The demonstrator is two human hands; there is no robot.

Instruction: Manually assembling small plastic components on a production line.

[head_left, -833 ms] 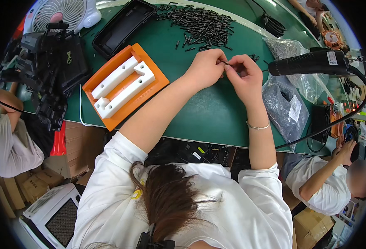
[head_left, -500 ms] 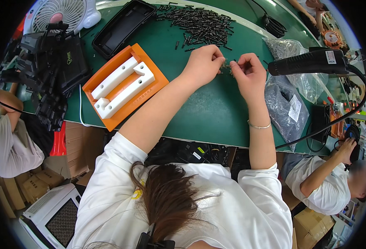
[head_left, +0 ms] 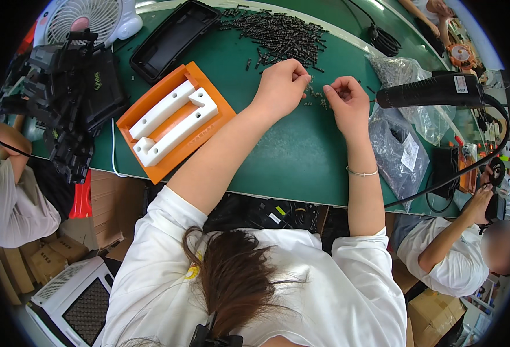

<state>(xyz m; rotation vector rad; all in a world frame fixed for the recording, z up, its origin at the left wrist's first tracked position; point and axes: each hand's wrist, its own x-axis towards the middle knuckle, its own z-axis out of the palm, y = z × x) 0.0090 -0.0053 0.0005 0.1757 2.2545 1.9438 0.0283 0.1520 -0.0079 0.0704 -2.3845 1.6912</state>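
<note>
left hand [head_left: 281,87] fingers curled, pinched at the tips over small black parts [head_left: 315,99] | right hand [head_left: 347,104] fingers pinched likewise, just beside | what each pinches too small to tell | parts lie on green tabletop [head_left: 289,156] between hands, below big black pile [head_left: 278,34] | orange tray [head_left: 174,121] left

The left hand [head_left: 282,87] and right hand [head_left: 347,103], earlier pinched together, now sit apart, the right toward 3 o'clock.
</note>
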